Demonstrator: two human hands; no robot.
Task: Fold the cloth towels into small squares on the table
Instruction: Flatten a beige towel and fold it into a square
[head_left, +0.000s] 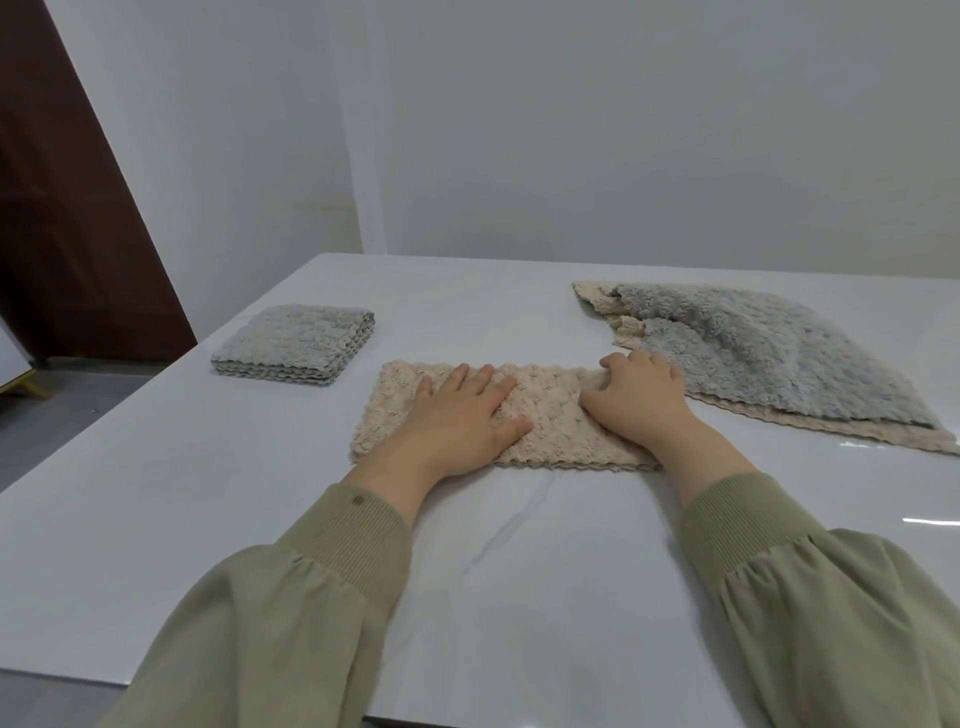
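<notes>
Glossy white table (519, 545) with faint grey veins, plain pale walls (519, 130), brown door (62, 208) off at 9 o'clock. The beige towel (556, 415), nubby and folded into a long strip, sits dead centre. The left hand (457, 415) lies flat on it, fingers straight, pressing; the right hand (639, 395) curls round its right end. Square grey folded stack (296, 338) with wavy edges at 10 o'clock, loose fluffy pile (753, 353) at 2.

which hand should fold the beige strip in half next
Probably the right hand: its fingers curl on the right end of the beige towel, ready to carry it over. The left hand lies flat near the strip's middle, better suited to pin it down.
</notes>
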